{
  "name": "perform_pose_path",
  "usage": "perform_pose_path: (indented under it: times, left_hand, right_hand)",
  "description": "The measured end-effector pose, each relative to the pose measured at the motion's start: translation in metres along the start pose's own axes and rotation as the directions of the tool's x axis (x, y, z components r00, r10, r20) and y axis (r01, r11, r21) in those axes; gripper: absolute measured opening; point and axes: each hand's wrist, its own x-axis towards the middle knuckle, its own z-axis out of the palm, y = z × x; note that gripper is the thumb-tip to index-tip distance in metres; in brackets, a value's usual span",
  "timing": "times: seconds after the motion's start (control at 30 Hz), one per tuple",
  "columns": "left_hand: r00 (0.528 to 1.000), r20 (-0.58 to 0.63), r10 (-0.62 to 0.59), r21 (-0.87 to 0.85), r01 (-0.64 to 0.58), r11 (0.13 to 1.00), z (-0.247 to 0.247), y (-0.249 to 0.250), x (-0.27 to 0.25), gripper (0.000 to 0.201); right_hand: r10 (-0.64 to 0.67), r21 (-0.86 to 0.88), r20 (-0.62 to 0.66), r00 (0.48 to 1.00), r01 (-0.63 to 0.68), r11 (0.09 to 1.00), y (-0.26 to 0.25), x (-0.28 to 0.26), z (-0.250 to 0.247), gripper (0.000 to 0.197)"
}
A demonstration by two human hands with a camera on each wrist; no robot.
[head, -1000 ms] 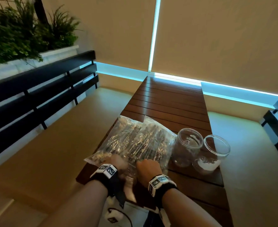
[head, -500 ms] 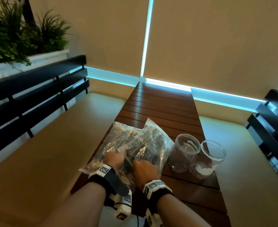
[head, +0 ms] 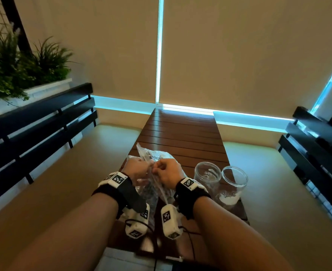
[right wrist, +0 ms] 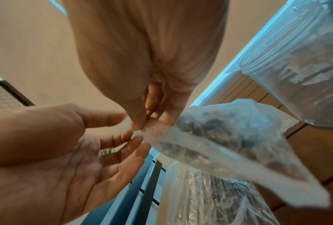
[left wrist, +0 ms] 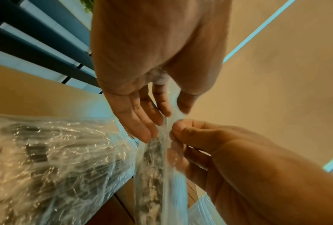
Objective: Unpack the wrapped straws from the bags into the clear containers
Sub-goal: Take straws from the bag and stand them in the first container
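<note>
I see my left hand (head: 136, 169) and right hand (head: 168, 173) pinching the lifted bag (left wrist: 158, 175) edge between thumb and fingers (left wrist: 140, 121), above the desk (head: 182, 133), left of the clear containers (head: 207, 174).

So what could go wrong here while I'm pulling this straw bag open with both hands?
1. The left hand and right hand pinch the top edge of the lifted bag close together; if it rips suddenly, straws may scatter over the slatted table.
2. The two clear containers stand open just beside your right wrist; a jerk of that arm could likely knock them over.
3. The second bag lies at the table's left edge and might slide off.
</note>
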Motion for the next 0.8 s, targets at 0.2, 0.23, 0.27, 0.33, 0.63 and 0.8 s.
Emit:
perform_pose_path:
  times: [0.2,0.23,0.27,0.33,0.63,0.8]
  left_hand:
    - [0.986,-0.069,0.149,0.188,-0.134,0.973,0.004,0.008,0.011,0.006]
    - [0.984,-0.072,0.163,0.201,-0.146,0.969,0.004,0.010,0.010,0.009]
    - [0.981,-0.074,0.177,0.201,-0.159,0.967,0.007,0.014,0.012,0.010]
    - [0.980,-0.060,0.189,0.167,-0.177,0.970,0.011,0.022,0.007,0.011]
    - [0.955,0.003,0.296,0.155,-0.293,0.943,0.016,0.062,-0.016,0.012]
    - [0.888,-0.049,0.457,0.454,-0.387,0.802,0.019,0.070,-0.018,0.030]
  right_hand:
    - [0.089,0.256,-0.016,0.996,-0.083,0.963,-0.002,-0.003,-0.013,0.018]
    - [0.097,0.308,-0.022,0.995,-0.086,0.947,-0.003,-0.002,-0.014,0.021]
    - [0.106,0.351,-0.024,0.994,-0.091,0.932,-0.003,-0.002,-0.017,0.022]
    - [0.133,0.451,-0.025,0.991,-0.108,0.886,-0.001,-0.001,-0.022,0.023]
    - [0.093,0.450,-0.179,0.979,-0.003,0.893,-0.018,0.008,-0.043,0.017]
    - [0.121,0.397,-0.366,0.923,0.038,0.917,-0.022,0.014,-0.047,0.023]
